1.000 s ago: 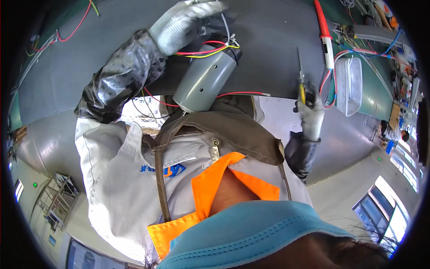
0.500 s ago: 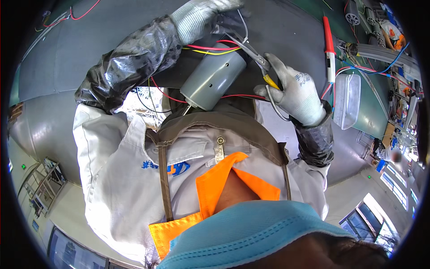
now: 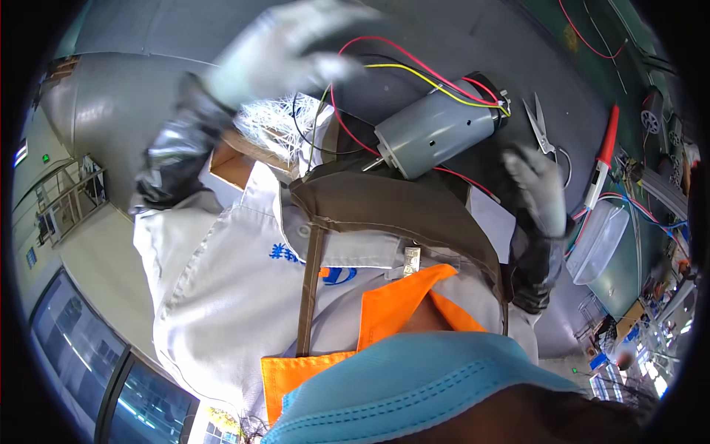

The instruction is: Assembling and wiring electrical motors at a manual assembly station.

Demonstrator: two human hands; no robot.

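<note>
A grey cylindrical motor lies tilted in front of my body, its thin shaft pointing to the lower left. Red and yellow wires run from its far right end. My left hand, in a whitish glove, is above and left of the motor, near the wires. Motion smears its fingers, and whatever they may hold cannot be made out. On the dark table, the scissors lie with blades apart. My gloved right hand is just below their handles, fingers apart and seemingly empty.
A cardboard box with white thin strips stands below my left hand. To the right are a red-and-white probe-like tool with wires and a translucent plastic tray. More motors lie at the far right.
My left hand has swung left, away from the motor's wire end. My right hand has let go of the scissors, now on the table. The whole view has shifted, moving the motor right in the picture.
</note>
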